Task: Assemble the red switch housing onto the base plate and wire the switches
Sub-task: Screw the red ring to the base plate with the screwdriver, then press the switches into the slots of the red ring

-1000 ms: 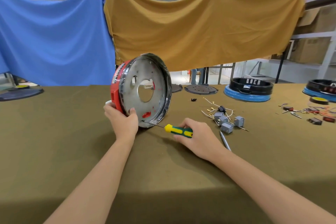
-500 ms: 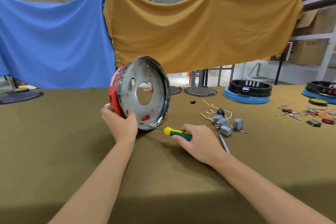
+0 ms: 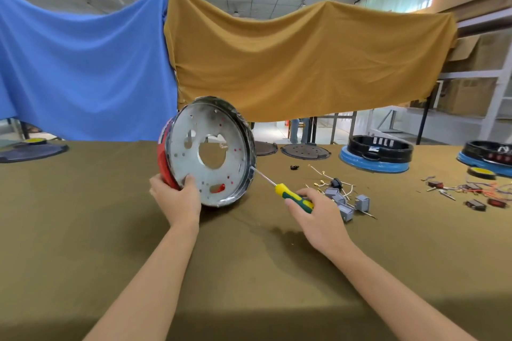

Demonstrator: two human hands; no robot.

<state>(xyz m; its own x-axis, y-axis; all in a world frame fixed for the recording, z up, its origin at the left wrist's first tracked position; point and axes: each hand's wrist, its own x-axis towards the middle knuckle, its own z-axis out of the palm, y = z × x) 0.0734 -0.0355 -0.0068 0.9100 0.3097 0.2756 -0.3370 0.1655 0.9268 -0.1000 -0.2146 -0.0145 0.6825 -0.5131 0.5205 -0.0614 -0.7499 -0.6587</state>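
The round metal base plate [image 3: 210,130] stands on edge on the table, its silver underside facing me, with the red switch housing [image 3: 163,160] fitted behind its left rim. My left hand [image 3: 177,198] grips the lower left edge, thumb on the plate. My right hand [image 3: 315,216] holds a yellow and green screwdriver [image 3: 293,196], whose tip meets the plate's right rim. Several grey switches [image 3: 346,202] and loose wires lie just right of my right hand.
An olive cloth covers the table [image 3: 97,230]. At the back right stand two black housings on blue bases [image 3: 379,152], dark round plates [image 3: 304,151] and a small pile of red switches and wires [image 3: 471,194]. A dark disc [image 3: 30,151] lies far left.
The screwdriver tip left the plate's lower edge and moved up to its right rim. The plate tilted back a little and my right hand shifted right.
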